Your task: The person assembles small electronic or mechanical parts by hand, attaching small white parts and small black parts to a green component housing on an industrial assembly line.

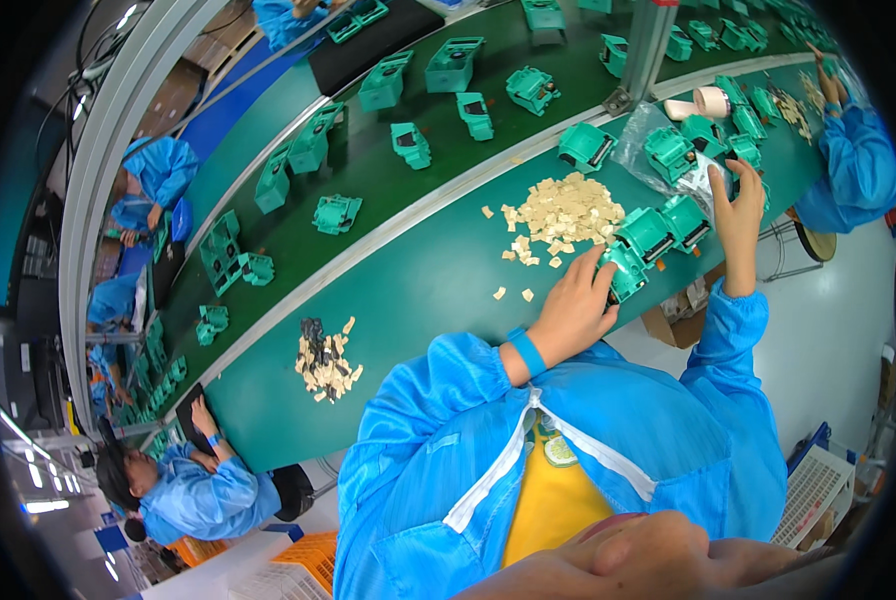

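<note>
My left hand (575, 308) is closed at the near edge of a green plastic housing (627, 272), gripping its side with thumb and fingers. Two more green housings, one in the middle (646, 234) and one to its right (686, 221), sit in a row against it along the bench's near edge. My right hand (739, 215) is raised just right of that row, thumb and fingers apart, nothing visible between them. Its fingertips come close to another green housing (745, 151). A heap of small beige pieces (565, 212) lies beyond my left hand.
Clear plastic bags (636, 140) and a roll of pale tape (711, 101) lie at the far right. A conveyor (368, 185) carrying several green housings runs beyond a metal rail. A smaller beige and black pile (326, 362) is at left. Co-workers sit on both sides; a metal post (651, 45) stands ahead.
</note>
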`<state>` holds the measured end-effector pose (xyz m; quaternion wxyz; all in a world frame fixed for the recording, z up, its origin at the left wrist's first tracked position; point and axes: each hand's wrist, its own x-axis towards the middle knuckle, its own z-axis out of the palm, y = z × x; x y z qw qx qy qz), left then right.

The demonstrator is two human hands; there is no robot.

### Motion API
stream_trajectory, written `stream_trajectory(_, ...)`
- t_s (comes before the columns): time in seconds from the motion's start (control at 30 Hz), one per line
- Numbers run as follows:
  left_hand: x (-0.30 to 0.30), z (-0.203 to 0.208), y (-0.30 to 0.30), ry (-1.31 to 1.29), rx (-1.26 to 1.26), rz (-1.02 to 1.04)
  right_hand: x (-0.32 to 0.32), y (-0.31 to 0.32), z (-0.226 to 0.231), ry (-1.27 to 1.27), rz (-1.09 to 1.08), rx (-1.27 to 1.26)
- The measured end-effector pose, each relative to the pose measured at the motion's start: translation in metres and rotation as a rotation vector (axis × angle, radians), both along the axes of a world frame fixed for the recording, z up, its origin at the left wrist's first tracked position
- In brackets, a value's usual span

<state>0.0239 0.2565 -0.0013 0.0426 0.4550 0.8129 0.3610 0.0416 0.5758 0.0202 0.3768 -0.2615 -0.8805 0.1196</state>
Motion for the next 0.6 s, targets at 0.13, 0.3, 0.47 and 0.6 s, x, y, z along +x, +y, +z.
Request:
stream_trajectory(0.13,-0.01,0.021,-0.014,0.072,0.017,0.02,-0.054,-0.042,0.053,0.097,0.342,0.007)
stream_trajectory(0.3,-0.028,0.037,-0.09,-0.089,0.137,0.186,-0.165,-0.088,0.059,-0.135,0.645,0.064)
stream_trajectory(0.47,-0.006,0.063,-0.195,-0.241,0.185,0.644,-0.271,-0.12,0.021,-0.626,0.579,0.129)
stream_trajectory(0.6,0.026,0.053,-0.267,-0.289,0.184,0.984,-0.33,-0.119,-0.01,-0.879,0.53,0.084)
